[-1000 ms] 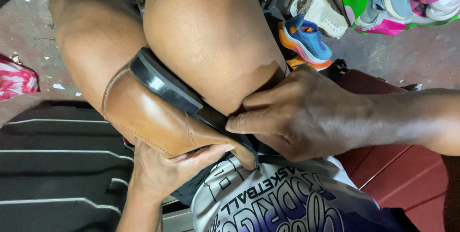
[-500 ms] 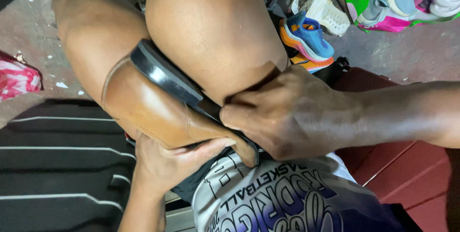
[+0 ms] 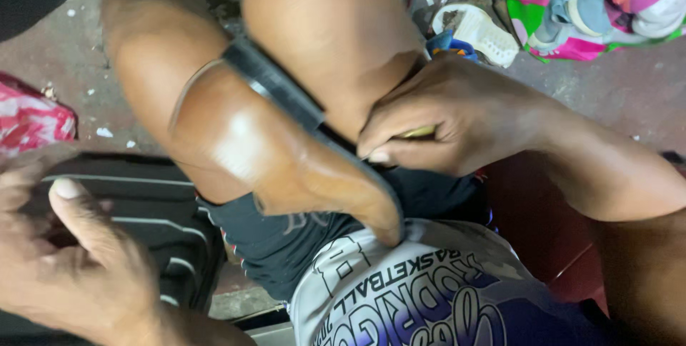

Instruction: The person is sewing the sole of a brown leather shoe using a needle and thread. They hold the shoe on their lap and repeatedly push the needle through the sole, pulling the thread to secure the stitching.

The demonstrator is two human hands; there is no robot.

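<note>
brown shoe [image 3: 286,167] wedged between knees — right hand [image 3: 457,117] fingers pinching its sole, left hand [image 3: 78,260] loose.

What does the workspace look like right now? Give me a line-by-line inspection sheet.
Surface: bare concrete floor, specks of debris.
Job's things: brown leather shoe with black sole, clamped between the knees, toe toward the wearer.
Clutter: pile of colourful shoes, white sole, red patterned bag, black ribbed case.
Hands: right hand presses at the sole edge, pinching a small yellowish item; left hand off the shoe, empty.
Cables: nothing seen.
Surroundings: red seat.
</note>
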